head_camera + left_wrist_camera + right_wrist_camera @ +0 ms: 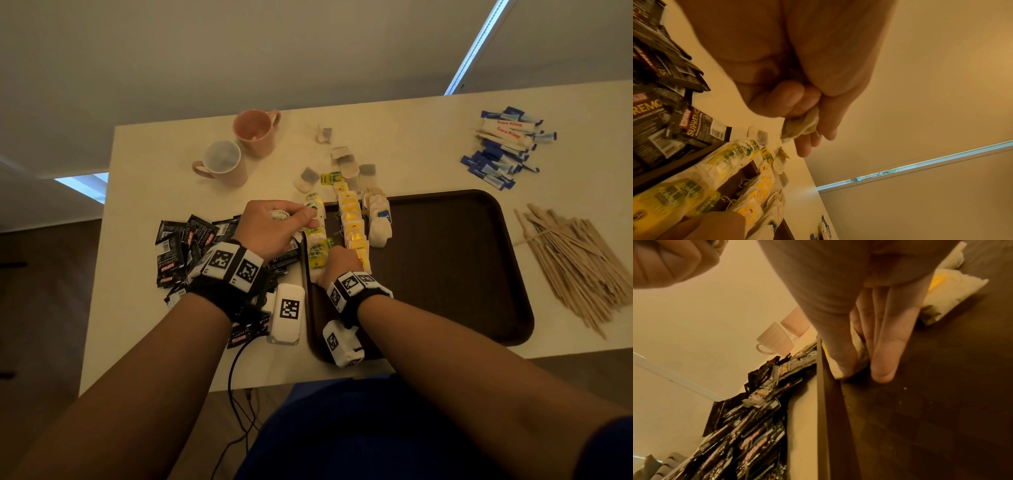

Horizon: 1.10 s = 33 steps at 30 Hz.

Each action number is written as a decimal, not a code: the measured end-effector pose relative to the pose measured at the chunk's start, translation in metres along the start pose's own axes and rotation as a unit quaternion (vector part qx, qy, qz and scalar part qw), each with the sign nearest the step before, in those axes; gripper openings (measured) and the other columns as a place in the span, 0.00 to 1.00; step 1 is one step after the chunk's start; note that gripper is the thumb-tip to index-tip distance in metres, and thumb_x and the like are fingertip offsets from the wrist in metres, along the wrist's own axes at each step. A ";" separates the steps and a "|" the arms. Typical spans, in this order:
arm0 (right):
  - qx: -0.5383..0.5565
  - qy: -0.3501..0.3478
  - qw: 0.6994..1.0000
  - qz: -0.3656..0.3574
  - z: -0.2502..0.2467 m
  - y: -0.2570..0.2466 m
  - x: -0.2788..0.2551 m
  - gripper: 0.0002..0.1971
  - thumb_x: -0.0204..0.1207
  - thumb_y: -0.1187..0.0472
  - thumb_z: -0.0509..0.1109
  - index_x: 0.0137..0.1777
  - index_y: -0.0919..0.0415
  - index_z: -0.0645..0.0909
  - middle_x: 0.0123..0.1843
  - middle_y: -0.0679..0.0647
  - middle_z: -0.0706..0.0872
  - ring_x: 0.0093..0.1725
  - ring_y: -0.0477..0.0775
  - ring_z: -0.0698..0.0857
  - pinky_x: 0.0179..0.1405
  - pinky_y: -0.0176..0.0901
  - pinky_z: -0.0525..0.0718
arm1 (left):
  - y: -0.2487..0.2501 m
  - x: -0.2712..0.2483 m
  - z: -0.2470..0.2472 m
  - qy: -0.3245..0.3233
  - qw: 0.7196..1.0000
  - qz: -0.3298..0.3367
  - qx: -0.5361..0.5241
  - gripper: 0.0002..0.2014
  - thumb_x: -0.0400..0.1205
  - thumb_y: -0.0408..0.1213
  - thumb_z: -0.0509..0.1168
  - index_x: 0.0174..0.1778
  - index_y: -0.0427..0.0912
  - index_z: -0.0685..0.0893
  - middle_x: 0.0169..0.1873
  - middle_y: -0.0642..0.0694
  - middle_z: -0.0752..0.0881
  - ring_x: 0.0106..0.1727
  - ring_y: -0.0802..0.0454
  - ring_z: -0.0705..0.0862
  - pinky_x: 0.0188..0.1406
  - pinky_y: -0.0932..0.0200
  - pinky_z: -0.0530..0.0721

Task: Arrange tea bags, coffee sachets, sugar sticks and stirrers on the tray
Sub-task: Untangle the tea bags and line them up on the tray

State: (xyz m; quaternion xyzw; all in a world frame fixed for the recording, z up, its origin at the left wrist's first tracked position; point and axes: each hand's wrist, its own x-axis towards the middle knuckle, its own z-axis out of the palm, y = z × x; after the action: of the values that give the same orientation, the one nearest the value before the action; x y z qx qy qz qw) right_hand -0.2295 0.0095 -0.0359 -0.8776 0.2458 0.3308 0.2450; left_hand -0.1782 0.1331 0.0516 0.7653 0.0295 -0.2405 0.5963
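A dark brown tray (445,274) lies on the white table. Rows of tea bags (352,226) fill its left part: green-yellow ones along the left wall, then yellow ones, then white ones. My left hand (291,219) hovers over the tray's far left corner, fingers curled round a crumpled white tea bag (803,126). My right hand (337,260) reaches down into the near end of the green-yellow row (725,162). There, thumb and straight fingers (884,353) pinch a white tea bag (859,356) against the tray floor (920,418) beside the left wall.
Black coffee sachets (178,246) are heaped left of the tray. Two pink mugs (257,132) (222,164) stand at the back left, and loose tea bags (346,161) lie behind the tray. Blue-white sugar sticks (503,147) sit back right; wooden stirrers (575,267) lie right of the tray.
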 end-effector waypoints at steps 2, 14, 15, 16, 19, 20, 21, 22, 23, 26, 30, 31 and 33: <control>0.010 0.005 1.000 0.002 -0.001 -0.002 0.002 0.22 0.74 0.58 0.78 0.64 0.65 0.77 0.64 0.61 0.82 0.62 0.60 0.84 0.57 0.47 0.84 | 0.000 -0.001 -0.001 0.005 1.000 0.002 -0.001 0.07 0.81 0.37 0.72 0.46 0.37 0.92 0.37 0.45 0.93 0.18 0.53 0.66 0.17 0.62 0.66; 0.006 0.054 0.998 -0.026 -0.017 0.006 -0.005 0.18 0.74 0.48 0.76 0.53 0.63 0.82 0.51 0.58 0.86 0.46 0.56 0.85 0.41 0.44 0.83 | 0.007 -0.005 0.004 0.000 0.996 -0.035 -0.087 0.15 0.83 0.45 0.69 0.50 0.33 0.88 0.39 0.42 0.92 0.20 0.58 0.69 0.17 0.67 0.70; 0.016 0.060 0.997 -0.038 -0.024 0.008 -0.008 0.16 0.76 0.49 0.74 0.51 0.63 0.83 0.48 0.57 0.87 0.44 0.55 0.85 0.43 0.44 0.86 | 0.009 -0.006 0.006 -0.007 0.990 -0.054 -0.128 0.18 0.84 0.48 0.66 0.50 0.34 0.88 0.39 0.42 0.91 0.21 0.58 0.70 0.19 0.67 0.71; 0.035 0.065 0.996 -0.055 -0.033 0.010 -0.011 0.15 0.77 0.49 0.72 0.49 0.63 0.85 0.46 0.57 0.88 0.44 0.55 0.87 0.45 0.47 0.88 | 0.012 -0.007 0.008 -0.016 0.982 -0.079 -0.171 0.21 0.86 0.52 0.62 0.49 0.35 0.87 0.40 0.41 0.91 0.22 0.58 0.72 0.20 0.66 0.72; 0.100 0.118 0.979 -0.134 -0.065 0.012 -0.026 0.12 0.79 0.52 0.70 0.44 0.61 0.87 0.40 0.55 0.89 0.41 0.54 0.88 0.47 0.49 0.89 | 0.018 -0.009 0.010 -0.040 0.946 -0.145 -0.288 0.31 0.87 0.60 0.51 0.49 0.35 0.86 0.40 0.38 0.89 0.25 0.54 0.74 0.25 0.63 0.73; 0.116 0.151 0.968 -0.164 -0.077 0.012 -0.033 0.11 0.79 0.53 0.70 0.44 0.60 0.87 0.40 0.53 0.89 0.42 0.53 0.87 0.47 0.46 0.87 | 0.018 -0.009 0.011 -0.046 0.936 -0.153 -0.313 0.32 0.88 0.60 0.50 0.50 0.34 0.86 0.42 0.36 0.89 0.28 0.53 0.75 0.27 0.61 0.74; 0.133 0.182 0.954 -0.197 -0.088 0.012 -0.041 0.10 0.79 0.53 0.70 0.45 0.60 0.88 0.40 0.51 0.88 0.41 0.51 0.86 0.45 0.43 0.84 | 0.019 -0.010 0.010 -0.052 0.930 -0.156 -0.330 0.32 0.88 0.59 0.49 0.52 0.33 0.85 0.43 0.36 0.89 0.30 0.51 0.76 0.29 0.60 0.76; 0.147 0.202 0.941 -0.230 -0.098 0.011 -0.049 0.10 0.78 0.53 0.71 0.46 0.59 0.88 0.40 0.50 0.88 0.41 0.49 0.85 0.43 0.41 0.83 | 0.019 -0.011 0.010 -0.059 0.924 -0.157 -0.343 0.31 0.89 0.58 0.49 0.54 0.33 0.85 0.44 0.35 0.89 0.32 0.50 0.78 0.31 0.59 0.78; 0.153 0.211 0.929 -0.261 -0.108 0.009 -0.056 0.09 0.77 0.52 0.72 0.47 0.58 0.88 0.40 0.48 0.88 0.39 0.46 0.84 0.41 0.37 0.82 | 0.020 -0.012 0.010 -0.066 0.920 -0.157 -0.354 0.29 0.89 0.56 0.49 0.56 0.33 0.84 0.45 0.35 0.89 0.34 0.49 0.80 0.31 0.59 0.80; 0.119 0.171 0.925 -0.319 -0.124 0.006 -0.072 0.10 0.74 0.49 0.76 0.50 0.53 0.87 0.41 0.45 0.87 0.36 0.40 0.82 0.34 0.27 0.76 | 0.024 -0.016 0.010 -0.074 0.911 -0.152 -0.376 0.21 0.85 0.48 0.60 0.60 0.33 0.82 0.49 0.35 0.86 0.38 0.48 0.84 0.33 0.59 0.84; 0.119 0.179 0.919 -0.332 -0.129 0.010 -0.076 0.09 0.74 0.50 0.77 0.49 0.52 0.88 0.40 0.44 0.86 0.34 0.37 0.80 0.31 0.23 0.72 | 0.031 -0.017 0.013 -0.068 0.916 -0.125 -0.375 0.13 0.84 0.29 0.59 0.62 0.31 0.81 0.47 0.34 0.87 0.38 0.48 0.83 0.33 0.62 0.85; 0.122 0.190 0.917 -0.329 -0.130 0.011 -0.076 0.08 0.75 0.51 0.76 0.48 0.53 0.88 0.40 0.44 0.86 0.34 0.36 0.80 0.31 0.23 0.72 | 0.033 -0.017 0.014 -0.070 0.917 -0.121 -0.374 0.14 0.84 0.27 0.56 0.63 0.31 0.80 0.44 0.35 0.88 0.37 0.48 0.82 0.32 0.62 0.85; 0.124 0.205 0.914 -0.329 -0.131 0.012 -0.074 0.07 0.76 0.52 0.75 0.48 0.54 0.89 0.41 0.45 0.87 0.35 0.37 0.80 0.34 0.26 0.75 | 0.037 -0.017 0.015 -0.073 0.917 -0.117 -0.375 0.16 0.83 0.26 0.53 0.63 0.31 0.80 0.40 0.36 0.89 0.35 0.48 0.81 0.31 0.62 0.83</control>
State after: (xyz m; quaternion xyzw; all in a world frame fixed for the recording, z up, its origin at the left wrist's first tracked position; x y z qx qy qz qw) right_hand -0.2252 -0.0571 0.1000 -0.9200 0.0270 0.0115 0.3908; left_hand -0.1858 0.1121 0.0894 0.4573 0.1625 -0.3351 0.8075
